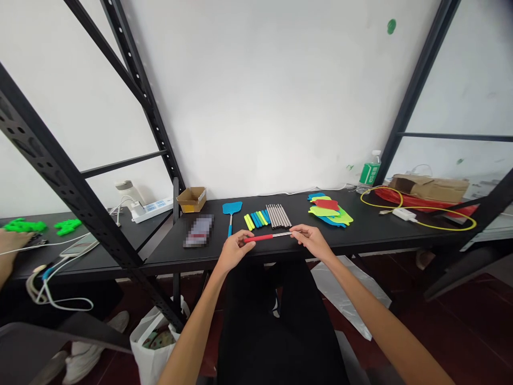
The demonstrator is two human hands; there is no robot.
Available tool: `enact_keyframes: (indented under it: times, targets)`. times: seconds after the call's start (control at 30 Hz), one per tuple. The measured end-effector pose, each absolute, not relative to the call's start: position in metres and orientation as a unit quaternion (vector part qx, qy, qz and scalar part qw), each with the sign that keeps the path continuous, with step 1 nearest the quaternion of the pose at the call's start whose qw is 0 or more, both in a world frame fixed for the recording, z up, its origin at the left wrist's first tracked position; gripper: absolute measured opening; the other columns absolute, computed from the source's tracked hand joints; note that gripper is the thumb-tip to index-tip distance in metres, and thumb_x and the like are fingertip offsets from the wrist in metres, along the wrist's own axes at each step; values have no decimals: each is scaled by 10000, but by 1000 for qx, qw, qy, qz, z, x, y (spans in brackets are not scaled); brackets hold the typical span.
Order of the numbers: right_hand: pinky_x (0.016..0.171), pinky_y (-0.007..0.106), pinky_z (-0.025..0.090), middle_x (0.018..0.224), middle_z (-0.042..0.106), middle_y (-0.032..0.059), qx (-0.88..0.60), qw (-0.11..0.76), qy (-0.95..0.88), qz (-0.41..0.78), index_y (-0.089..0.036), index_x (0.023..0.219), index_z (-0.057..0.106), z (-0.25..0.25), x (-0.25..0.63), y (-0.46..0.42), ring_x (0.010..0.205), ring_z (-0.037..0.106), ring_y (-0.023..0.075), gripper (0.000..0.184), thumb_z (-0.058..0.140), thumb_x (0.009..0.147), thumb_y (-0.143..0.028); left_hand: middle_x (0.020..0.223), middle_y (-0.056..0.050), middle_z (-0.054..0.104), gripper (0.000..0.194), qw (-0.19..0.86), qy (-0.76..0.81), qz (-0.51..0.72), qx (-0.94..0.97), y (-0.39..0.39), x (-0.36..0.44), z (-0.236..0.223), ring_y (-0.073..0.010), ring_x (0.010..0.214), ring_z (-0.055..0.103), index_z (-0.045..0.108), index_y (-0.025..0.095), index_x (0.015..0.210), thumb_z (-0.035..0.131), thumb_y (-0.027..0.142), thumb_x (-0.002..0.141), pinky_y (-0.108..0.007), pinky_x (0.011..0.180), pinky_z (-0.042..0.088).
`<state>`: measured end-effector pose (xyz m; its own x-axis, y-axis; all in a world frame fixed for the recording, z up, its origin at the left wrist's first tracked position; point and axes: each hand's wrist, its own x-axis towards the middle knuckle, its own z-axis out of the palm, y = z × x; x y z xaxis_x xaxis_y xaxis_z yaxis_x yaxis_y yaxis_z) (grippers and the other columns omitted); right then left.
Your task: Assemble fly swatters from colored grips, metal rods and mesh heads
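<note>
My left hand pinches the red grip end of a thin metal rod, and my right hand pinches its bare silver end. The rod lies level just above the front edge of the black table. Just behind it lie a row of yellow, green and blue grips, a bundle of bare metal rods, and a finished blue fly swatter. A pile of coloured swatter heads sits to the right.
A small cardboard box, a blurred flat item, a green bottle, a yellow cable and a brown package are on the table. Another person's hand rests at far left near green parts. A black rack post slants at left.
</note>
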<state>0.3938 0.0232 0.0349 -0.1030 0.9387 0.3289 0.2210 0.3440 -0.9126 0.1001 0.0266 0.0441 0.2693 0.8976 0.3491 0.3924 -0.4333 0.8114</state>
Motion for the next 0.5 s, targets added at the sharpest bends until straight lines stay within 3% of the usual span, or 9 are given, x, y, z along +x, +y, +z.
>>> enact_keyframes:
  times: [0.13,0.33,0.43,0.5]
  targets:
    - [566,273,474,865,721,83,-437,488,-667,354,-175,1011,706,32,393,23,713,640,189,340,616,837,-454,733,-18,654,360,278,445,383,760,25,98,48,-157,645,544,723,188,1010,577,477,852,-236,607,372]
    - [538,267,493,952,716,72,-458,472,-691,301,-207,1090,695,45,418,38,710,653,183,376,581,854,-476,621,2,616,440,263,451,400,754,27,98,48,-152,575,518,729,179,965,484,538,897,-235,573,348]
    - [673,317,534,1016,726,80,-523,487,-676,180,-209,1051,703,65,456,65,832,678,216,327,536,874,-428,608,4,607,461,262,458,411,743,30,98,45,-153,558,507,729,175,950,483,560,887,-237,562,343]
    - [854,344,506,1092,721,76,-614,431,-656,83,-216,1024,711,78,486,88,965,672,229,277,528,874,-359,602,8,599,455,257,462,409,744,32,98,43,-153,559,506,729,182,953,487,561,884,-237,560,337]
